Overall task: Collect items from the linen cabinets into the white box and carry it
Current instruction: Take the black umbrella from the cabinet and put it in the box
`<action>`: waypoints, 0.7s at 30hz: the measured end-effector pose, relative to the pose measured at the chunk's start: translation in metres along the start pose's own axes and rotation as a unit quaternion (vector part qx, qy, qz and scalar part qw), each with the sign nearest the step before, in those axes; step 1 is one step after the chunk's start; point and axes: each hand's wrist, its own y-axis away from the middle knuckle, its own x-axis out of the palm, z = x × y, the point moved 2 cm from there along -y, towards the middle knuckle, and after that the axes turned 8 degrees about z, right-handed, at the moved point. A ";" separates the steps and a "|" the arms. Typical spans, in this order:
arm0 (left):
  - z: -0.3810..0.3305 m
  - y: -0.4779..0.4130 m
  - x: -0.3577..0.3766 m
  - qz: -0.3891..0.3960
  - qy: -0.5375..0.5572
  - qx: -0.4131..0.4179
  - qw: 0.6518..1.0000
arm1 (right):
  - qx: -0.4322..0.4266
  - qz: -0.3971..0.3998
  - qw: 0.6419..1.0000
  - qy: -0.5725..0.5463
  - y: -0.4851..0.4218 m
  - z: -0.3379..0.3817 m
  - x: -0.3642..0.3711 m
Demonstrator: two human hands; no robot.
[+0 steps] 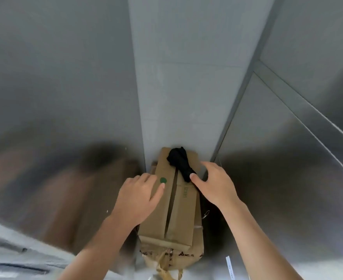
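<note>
A brown cardboard box [178, 211] with a green dot on its lid stands on a second cardboard box [197, 251] in the narrow gap between two metal cabinets. A black bundle of cloth [179, 161] lies on the far end of the top box. My left hand [140, 197] rests flat on the lid's left side, fingers spread. My right hand [217, 184] sits at the box's right edge, thumb touching the black cloth. No white box is in view.
A brushed-metal cabinet side [55, 98] rises on the left and a metal cabinet [287, 178] on the right. A white tiled wall [182, 77] fills the gap behind the boxes. A small white strip [228, 263] hangs at the lower right.
</note>
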 end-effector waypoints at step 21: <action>0.016 -0.109 0.104 0.019 0.169 -0.074 0.983 | 0.093 0.090 0.990 -0.064 -0.157 -0.105 0.121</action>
